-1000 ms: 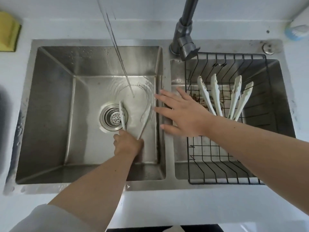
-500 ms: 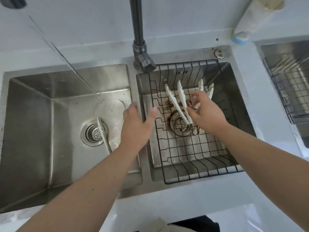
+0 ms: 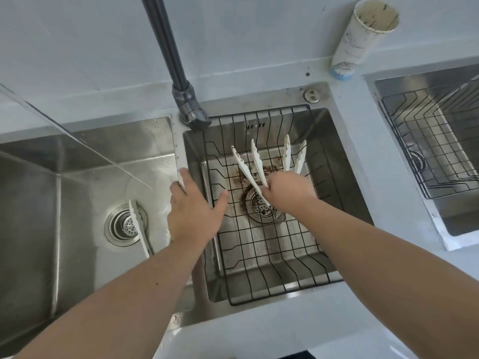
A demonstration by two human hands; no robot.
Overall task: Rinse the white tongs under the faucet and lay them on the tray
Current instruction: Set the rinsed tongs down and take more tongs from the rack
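Note:
One pair of white tongs [image 3: 138, 224] lies in the left basin with one arm across the drain; its other arm is mostly hidden under my left hand [image 3: 193, 212]. That hand hovers open over the divider between the basins, fingers spread, holding nothing. A black wire basket [image 3: 259, 116] sits in the right basin with two more pairs in it. My right hand [image 3: 289, 194] is curled around the left pair of white tongs [image 3: 246, 169] near its hinge. The other pair [image 3: 294, 154] stands just behind that hand. A thin water stream [image 3: 103, 156] falls into the left basin.
The dark faucet [image 3: 178, 73] rises behind the divider. Brown grime surrounds the right basin's drain [image 3: 259, 206]. A stained paper cup [image 3: 363, 37] stands on the back ledge. A second sink with another wire basket [image 3: 427, 141] is at the far right.
My left hand let go of the tongs in the left basin and moved right to the divider. My right hand reached into the wire basket and closed on a pair of tongs. The view shifted right.

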